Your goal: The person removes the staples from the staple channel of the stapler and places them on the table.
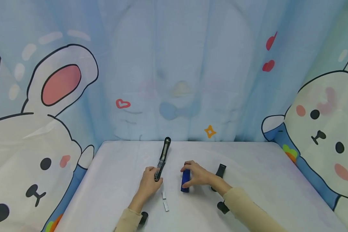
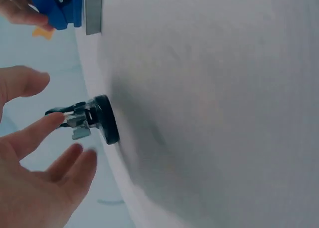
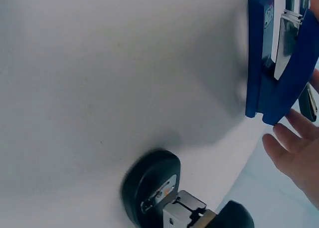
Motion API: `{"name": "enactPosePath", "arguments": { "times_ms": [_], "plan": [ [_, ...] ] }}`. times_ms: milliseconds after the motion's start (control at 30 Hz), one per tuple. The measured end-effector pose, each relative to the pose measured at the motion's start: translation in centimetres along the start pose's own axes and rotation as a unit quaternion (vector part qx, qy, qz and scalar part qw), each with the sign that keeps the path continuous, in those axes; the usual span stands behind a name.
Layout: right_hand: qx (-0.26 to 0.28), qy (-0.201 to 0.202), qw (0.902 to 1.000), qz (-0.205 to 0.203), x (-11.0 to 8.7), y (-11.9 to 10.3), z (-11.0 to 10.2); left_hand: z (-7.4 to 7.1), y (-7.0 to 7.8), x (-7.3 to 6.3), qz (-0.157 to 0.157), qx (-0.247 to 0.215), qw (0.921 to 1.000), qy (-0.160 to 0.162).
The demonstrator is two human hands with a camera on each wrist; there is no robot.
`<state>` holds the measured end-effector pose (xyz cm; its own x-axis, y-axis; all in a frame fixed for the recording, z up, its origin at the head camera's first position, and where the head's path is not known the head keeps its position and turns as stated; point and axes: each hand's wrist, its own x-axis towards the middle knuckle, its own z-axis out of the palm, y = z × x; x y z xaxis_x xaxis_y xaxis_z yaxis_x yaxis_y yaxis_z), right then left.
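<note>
In the head view, a black stapler (image 1: 163,154) lies folded open lengthwise, and my left hand (image 1: 150,181) is at its near end. An index fingertip touches the stapler (image 2: 105,119) in the left wrist view; the thumb stands apart and the other fingers are loose. My right hand (image 1: 198,174) holds a blue stapler (image 1: 185,181), fingers at its far end and thumb at its near end. The right wrist view shows the blue stapler (image 3: 259,53) with its arms spread and silver magazine exposed; part of this hand (image 3: 299,148) is cut off.
Two silver staple strips (image 1: 166,205) lie between the arms. A black stapler (image 1: 221,170) is partly hidden behind the right wrist. Another black piece (image 1: 222,207) shows by the right sleeve, another (image 1: 144,218) by the left sleeve. A patterned curtain (image 1: 177,64) hangs behind the white table (image 1: 119,154).
</note>
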<state>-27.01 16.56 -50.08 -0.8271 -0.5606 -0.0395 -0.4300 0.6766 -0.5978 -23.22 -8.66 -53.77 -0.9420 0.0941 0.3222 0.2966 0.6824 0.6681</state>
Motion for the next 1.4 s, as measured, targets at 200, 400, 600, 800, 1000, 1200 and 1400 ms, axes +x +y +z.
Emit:
{"name": "enactPosePath", "arguments": {
  "times_ms": [200,400,600,800,1000,1200,1400],
  "plan": [
    [0.005,0.001,0.9999,0.01,0.1,0.4,0.2,0.3,1.9,0.0,0.036,0.019,0.9966,0.071],
    [0.013,0.009,0.9998,0.01,0.2,0.6,0.5,1.4,3.5,-0.2,0.05,-0.036,0.9979,0.019],
    [0.004,0.041,0.999,0.016,0.5,0.7,1.1,2.6,4.2,-0.4,0.011,-0.117,0.9907,-0.07],
    [-0.008,0.059,0.9982,0.0,0.9,0.8,1.2,3.7,4.0,-0.3,-0.002,-0.171,0.9811,-0.09],
    [-0.021,0.072,0.997,-0.02,1.1,0.7,1.2,4.7,3.6,-0.2,-0.02,-0.2,0.9714,-0.126],
    [-0.049,0.103,0.9923,-0.049,1.0,0.7,1.0,5.6,3.5,0.2,-0.012,-0.204,0.9726,-0.11],
    [-0.095,0.126,0.986,-0.053,0.8,0.9,1.1,6.0,3.3,0.2,0.001,-0.196,0.9764,-0.091]
  ]
}}
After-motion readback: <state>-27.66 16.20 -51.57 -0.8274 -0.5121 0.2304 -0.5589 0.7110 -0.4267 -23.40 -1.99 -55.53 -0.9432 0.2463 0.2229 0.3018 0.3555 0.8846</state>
